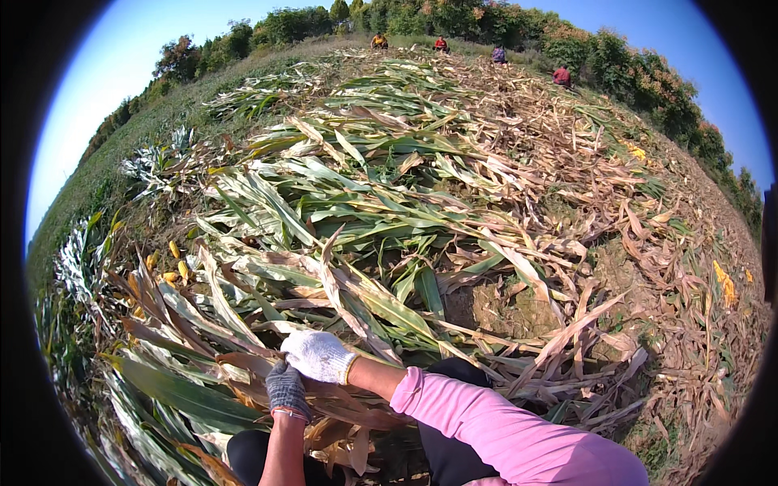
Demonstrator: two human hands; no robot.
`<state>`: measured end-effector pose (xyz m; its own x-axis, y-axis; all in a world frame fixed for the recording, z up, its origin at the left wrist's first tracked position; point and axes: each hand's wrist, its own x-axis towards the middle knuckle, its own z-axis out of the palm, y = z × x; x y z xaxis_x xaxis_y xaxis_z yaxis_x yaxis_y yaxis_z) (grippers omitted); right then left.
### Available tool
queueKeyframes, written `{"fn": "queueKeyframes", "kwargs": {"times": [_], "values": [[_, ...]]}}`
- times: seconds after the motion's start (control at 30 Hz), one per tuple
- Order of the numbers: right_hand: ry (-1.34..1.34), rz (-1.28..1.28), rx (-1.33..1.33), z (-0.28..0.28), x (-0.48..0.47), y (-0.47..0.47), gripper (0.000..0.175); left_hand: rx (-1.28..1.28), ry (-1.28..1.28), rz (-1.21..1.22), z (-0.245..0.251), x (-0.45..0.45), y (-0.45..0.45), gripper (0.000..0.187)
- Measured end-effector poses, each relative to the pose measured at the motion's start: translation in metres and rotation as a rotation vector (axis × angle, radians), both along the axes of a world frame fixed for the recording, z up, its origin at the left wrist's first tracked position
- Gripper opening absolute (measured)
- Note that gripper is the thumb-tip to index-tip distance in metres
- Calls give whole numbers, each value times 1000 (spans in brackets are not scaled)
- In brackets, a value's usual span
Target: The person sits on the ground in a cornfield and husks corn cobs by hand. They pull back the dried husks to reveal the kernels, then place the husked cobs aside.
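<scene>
My right hand (pixel 317 357), in a white knit glove, is closed at the edge of the dry corn leaves (pixel 243 364). Just below and touching it is my left hand (pixel 287 389), in a grey knit glove, its fingers curled. Whatever lies between the two hands is hidden by the gloves and leaves. Brown dry husks (pixel 358 449) hang below the hands, between my knees. Cut corn stalks with green and tan leaves (pixel 389 304) lie right in front of me.
Yellow corn cobs (pixel 183 269) lie on the ground at the left. Another heap of cobs (pixel 724 283) is at the far right. Cut stalks (pixel 401 146) cover the field ahead. Several people, one in a red top (pixel 561 76), are low down near the trees (pixel 486 24).
</scene>
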<state>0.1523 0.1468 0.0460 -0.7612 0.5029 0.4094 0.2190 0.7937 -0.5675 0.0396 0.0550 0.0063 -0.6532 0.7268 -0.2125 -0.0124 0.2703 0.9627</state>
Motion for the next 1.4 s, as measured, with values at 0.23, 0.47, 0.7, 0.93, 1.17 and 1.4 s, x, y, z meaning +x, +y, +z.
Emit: {"fn": "queueKeyframes", "kwargs": {"times": [0.23,0.47,0.7,0.93,1.17,1.4], "values": [[8,6,26,3,4,3,15,-28,271,-124,-4,-9,-3,22],[45,12,7,2,5,7,19,231,-609,232,-5,-2,7,39],[-93,65,58,0,1,9,18,120,-564,230,4,-5,2,40],[56,-6,-166,0,5,18,23,83,-597,247,10,0,1,52],[82,108,-373,3,7,18,24,148,-518,248,17,8,5,57],[-3,133,-377,23,14,15,26,-20,-380,269,23,9,3,54]]}}
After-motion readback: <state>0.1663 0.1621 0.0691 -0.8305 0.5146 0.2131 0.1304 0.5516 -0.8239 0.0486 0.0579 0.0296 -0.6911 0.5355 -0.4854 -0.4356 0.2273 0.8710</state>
